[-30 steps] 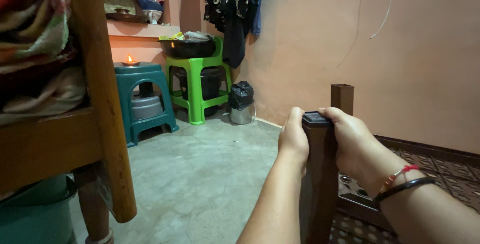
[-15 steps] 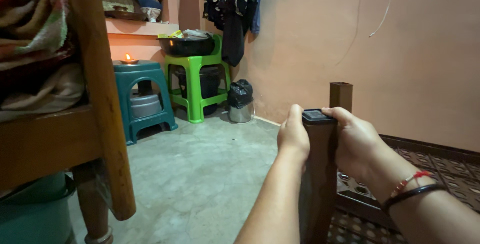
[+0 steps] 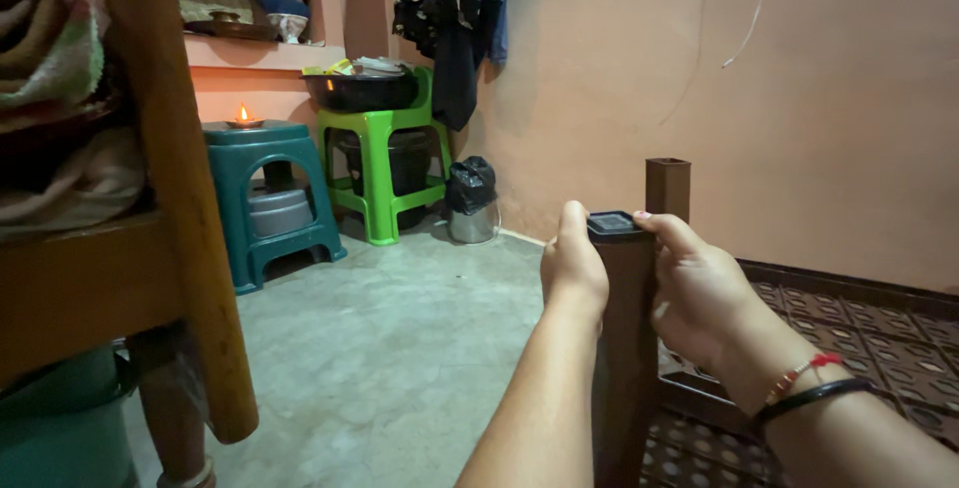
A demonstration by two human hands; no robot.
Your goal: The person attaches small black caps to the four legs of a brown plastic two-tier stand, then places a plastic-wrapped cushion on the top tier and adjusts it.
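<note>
A dark brown plastic furniture leg [image 3: 624,348] stands upright in front of me, topped by a black square cap [image 3: 611,222]. My left hand [image 3: 573,263] is wrapped around the top of this leg from the left, thumb up beside the cap. My right hand [image 3: 699,288] holds the same leg from the right, with a fingertip on the cap's edge. A second brown leg [image 3: 667,188] rises just behind. Both legs belong to an overturned brown piece with a patterned lattice surface [image 3: 849,338] lying on the floor at the right.
A wooden post [image 3: 180,198] with bundled cloth [image 3: 50,98] fills the left. By the far wall stand a teal stool [image 3: 265,198] with a lit lamp [image 3: 243,118], a green stool [image 3: 385,163] with a black basin, and a black-bagged pot [image 3: 471,198]. The floor is grey concrete [image 3: 400,348].
Both hands stay on the leg's top; my left thumb has lifted slightly beside the cap. The view has shifted a little.
</note>
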